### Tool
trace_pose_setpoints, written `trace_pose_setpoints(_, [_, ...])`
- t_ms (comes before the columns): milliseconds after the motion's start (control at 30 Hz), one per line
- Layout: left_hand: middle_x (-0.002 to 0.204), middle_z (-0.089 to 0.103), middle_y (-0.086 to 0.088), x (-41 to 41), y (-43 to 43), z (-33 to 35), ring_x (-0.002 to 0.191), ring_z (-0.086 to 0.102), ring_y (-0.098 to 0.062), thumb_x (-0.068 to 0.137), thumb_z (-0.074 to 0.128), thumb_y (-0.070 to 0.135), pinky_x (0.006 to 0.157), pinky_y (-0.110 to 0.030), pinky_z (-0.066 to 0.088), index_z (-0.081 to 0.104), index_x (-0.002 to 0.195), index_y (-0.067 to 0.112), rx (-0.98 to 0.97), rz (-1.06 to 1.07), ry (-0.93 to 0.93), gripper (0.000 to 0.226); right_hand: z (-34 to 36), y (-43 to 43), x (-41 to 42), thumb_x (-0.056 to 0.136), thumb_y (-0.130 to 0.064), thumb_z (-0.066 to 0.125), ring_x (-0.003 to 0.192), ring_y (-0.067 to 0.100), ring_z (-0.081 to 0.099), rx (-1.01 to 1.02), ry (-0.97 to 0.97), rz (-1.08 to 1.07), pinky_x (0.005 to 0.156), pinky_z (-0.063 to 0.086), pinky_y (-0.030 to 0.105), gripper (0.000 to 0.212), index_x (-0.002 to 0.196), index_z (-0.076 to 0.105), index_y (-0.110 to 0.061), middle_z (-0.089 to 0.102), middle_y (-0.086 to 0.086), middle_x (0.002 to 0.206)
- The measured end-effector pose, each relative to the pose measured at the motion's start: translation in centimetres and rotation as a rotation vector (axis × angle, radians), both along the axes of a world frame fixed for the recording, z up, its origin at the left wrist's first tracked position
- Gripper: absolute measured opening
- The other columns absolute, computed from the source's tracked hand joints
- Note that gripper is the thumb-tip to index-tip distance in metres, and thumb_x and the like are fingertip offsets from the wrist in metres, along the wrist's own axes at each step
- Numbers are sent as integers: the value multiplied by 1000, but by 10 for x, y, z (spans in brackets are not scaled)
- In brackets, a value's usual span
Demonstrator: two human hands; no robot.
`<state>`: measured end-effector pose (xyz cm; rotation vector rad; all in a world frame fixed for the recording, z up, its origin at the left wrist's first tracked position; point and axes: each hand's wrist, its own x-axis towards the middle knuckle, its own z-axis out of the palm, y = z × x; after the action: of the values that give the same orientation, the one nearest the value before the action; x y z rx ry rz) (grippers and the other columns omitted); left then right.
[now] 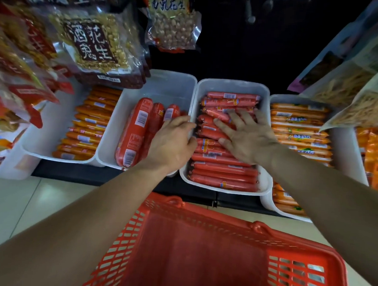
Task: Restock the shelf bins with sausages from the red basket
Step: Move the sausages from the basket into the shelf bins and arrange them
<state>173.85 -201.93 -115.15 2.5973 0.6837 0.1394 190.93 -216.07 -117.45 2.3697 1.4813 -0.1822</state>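
A white bin [231, 84] at the centre of the shelf is packed with thin red sausages [223, 174]. My right hand [246, 138] lies flat on top of them, fingers spread. My left hand [172, 142] rests on the rim between this bin and the white bin to its left [165, 84]; its fingers curl over the edge and what they hold is hidden. That left bin has a few thick red sausages [133, 132] along its left side. The red basket [199, 254] sits on the floor below, and no sausages show inside it.
Bins of orange sausages stand at the left [87, 125] and the right [301, 136]. Bags of peanuts [94, 44] hang over the left bins and another bag [173, 22] hangs above the centre. Snack packets [364, 87] hang at the right. Pale floor tiles surround the basket.
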Motion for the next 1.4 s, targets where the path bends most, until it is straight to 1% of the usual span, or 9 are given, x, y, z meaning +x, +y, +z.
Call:
trace_pose_setpoints(133, [142, 50, 0, 19, -16, 0, 131, 46, -19, 94, 56, 29, 109, -39, 40, 48, 143, 20, -147, 28, -58, 50, 5, -19, 12, 95, -64, 5, 149, 23, 20, 102, 38, -77, 122, 2, 51, 74, 159, 1, -27, 27, 2, 161])
trace_pose_setpoints(333, [137, 52, -5, 81, -20, -4, 123, 54, -25, 95, 56, 33, 103, -37, 44, 40, 142, 20, -244, 169, -57, 51, 7, -14, 29, 96, -66, 13, 153, 23, -6, 113, 82, -105, 122, -8, 48, 79, 158, -7, -22, -5, 5, 167])
trace_pose_setpoints(467, [145, 47, -15, 126, -13, -17, 128, 51, -33, 98, 53, 32, 108, -40, 40, 33, 145, 7, -329, 351, 36, 57, 2, 5, 42, 93, -72, 12, 154, 24, -5, 60, 66, -122, 122, -7, 50, 84, 158, -10, -24, -3, 4, 168])
trace_pose_setpoints(567, [139, 54, -11, 136, -11, -31, 124, 56, -33, 95, 58, 33, 103, -42, 45, 36, 144, 13, -359, 395, 30, 57, -2, 4, 44, 89, -77, 9, 153, 28, 1, 27, 31, -184, 121, -5, 53, 90, 159, -9, -22, 5, 6, 166])
trace_pose_setpoints(733, [132, 60, -2, 131, -5, -50, 114, 62, -27, 96, 57, 35, 97, -37, 49, 40, 145, 31, -309, 352, -42, 52, -7, -4, 35, 94, -69, 8, 152, 28, -15, 91, -10, -275, 121, -4, 54, 86, 158, -10, -14, -11, 12, 166])
trace_pose_setpoints(900, [122, 65, -1, 127, -6, -53, 106, 65, -24, 97, 54, 26, 94, -37, 50, 41, 141, 28, -325, 360, -94, 46, 4, -8, 43, 75, -93, 12, 152, 25, -18, 10, 135, -129, 120, -12, 52, 110, 156, -20, -25, -20, 10, 164])
trace_pose_setpoints(1067, [150, 45, -3, 117, -20, -66, 126, 54, -25, 100, 41, 27, 106, -37, 43, 33, 150, 21, -131, 321, -124, 51, 1, -13, 35, 76, -88, 0, 151, 27, -21, -4, 78, 21, 119, -15, 54, 100, 155, -20, -30, -22, 10, 164])
trace_pose_setpoints(1233, [163, 24, 0, 100, -21, -70, 139, 42, -26, 102, 37, 23, 112, -41, 39, 19, 157, 23, -231, 231, -11, 58, 3, -16, 27, 85, -80, -1, 152, 26, -15, -96, 101, 34, 118, -16, 54, 85, 154, -21, -35, -21, 8, 164])
trace_pose_setpoints(1400, [128, 60, 1, 115, -7, -55, 96, 64, -18, 100, 42, 16, 86, -32, 53, 36, 147, 34, -505, 285, -67, 51, 1, -12, 26, 88, -77, -2, 153, 30, -9, -70, 13, -51, 118, -12, 57, 81, 155, -17, -34, -13, 7, 166])
